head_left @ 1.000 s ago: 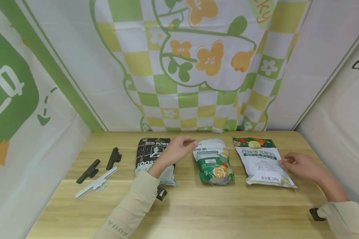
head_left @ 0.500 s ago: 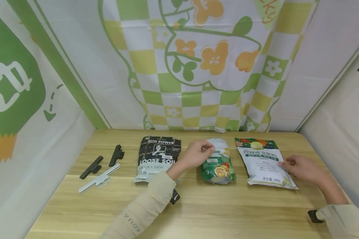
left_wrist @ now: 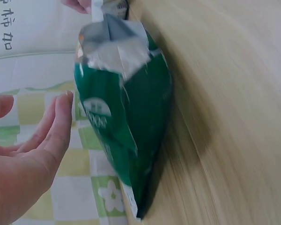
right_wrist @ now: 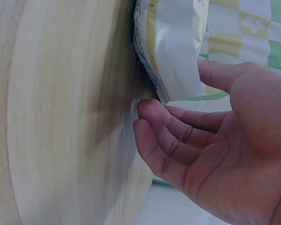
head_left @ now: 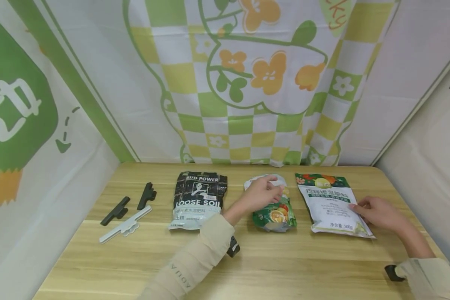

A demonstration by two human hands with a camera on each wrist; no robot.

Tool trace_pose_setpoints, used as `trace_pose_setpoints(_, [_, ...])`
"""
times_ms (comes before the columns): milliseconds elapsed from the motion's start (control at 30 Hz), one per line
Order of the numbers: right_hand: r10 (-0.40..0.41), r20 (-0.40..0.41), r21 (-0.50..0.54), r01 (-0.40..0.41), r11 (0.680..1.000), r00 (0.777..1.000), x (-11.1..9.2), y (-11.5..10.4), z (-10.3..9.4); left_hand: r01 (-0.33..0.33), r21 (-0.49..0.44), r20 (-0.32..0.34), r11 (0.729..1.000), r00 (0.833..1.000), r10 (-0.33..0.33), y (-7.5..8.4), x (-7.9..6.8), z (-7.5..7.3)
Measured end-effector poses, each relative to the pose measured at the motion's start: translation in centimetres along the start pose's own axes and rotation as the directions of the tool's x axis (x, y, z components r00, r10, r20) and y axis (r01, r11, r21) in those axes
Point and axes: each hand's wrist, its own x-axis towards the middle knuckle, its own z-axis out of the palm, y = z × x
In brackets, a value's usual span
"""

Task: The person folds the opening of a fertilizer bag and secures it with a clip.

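Note:
Three fertilizer bags lie in a row on the table. My left hand [head_left: 261, 194] hovers over the green and white bag [head_left: 273, 218] in the middle, fingers loosely bent and holding nothing. In the left wrist view that bag's dark green side [left_wrist: 131, 117] shows apart from the hand. At the right, my right hand [head_left: 380, 213] is at the edge of the white bag with a green floral top [head_left: 328, 204]. Its thumb touches the face of this bag [right_wrist: 178, 51] in the right wrist view, while the relaxed fingers [right_wrist: 154, 145] lie by the edge.
A black and white bag [head_left: 198, 200] labelled LOOSE SOIL lies left of the middle one. Farther left are two black sealing clips [head_left: 115, 211] and a white sealing clip [head_left: 125, 225]. A patterned curtain [head_left: 247, 125] hangs behind the wooden table [head_left: 285, 266].
My left hand has moved right, from beside the black bag to over the green and white one. The right hand stays at the right bag. The head view has shifted slightly.

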Motion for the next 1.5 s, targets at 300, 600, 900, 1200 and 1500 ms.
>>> trace_pose_setpoints(300, [-0.021,0.001,-0.01,0.021,1.0,1.0,0.2,0.0,0.4,-0.012,0.147,0.055,0.989,0.998,0.004,0.6,0.9,1.5])
trace_pose_setpoints(600, [-0.003,0.016,0.014,0.003,1.0,1.0,0.4,-0.1,1.2,0.012,0.141,0.047,0.99,0.999,-0.019,0.7,1.9,3.4])
trace_pose_setpoints(900, [0.043,0.033,0.082,-0.045,0.996,0.999,0.5,-0.2,1.4,0.013,0.29,0.077,0.957,0.996,-0.036,1.4,3.1,4.6])
trace_pose_setpoints(1200, [0.063,0.075,0.171,-0.075,0.982,0.995,0.3,-0.7,1.5,0.1,0.33,0.127,0.939,0.981,-0.149,2.1,4.5,5.6])
trace_pose_setpoints(1500, [0.068,0.069,0.199,-0.08,0.977,0.995,0.2,-0.6,1.4,0.172,0.373,0.042,0.912,0.978,-0.202,2.0,5.9,6.9])
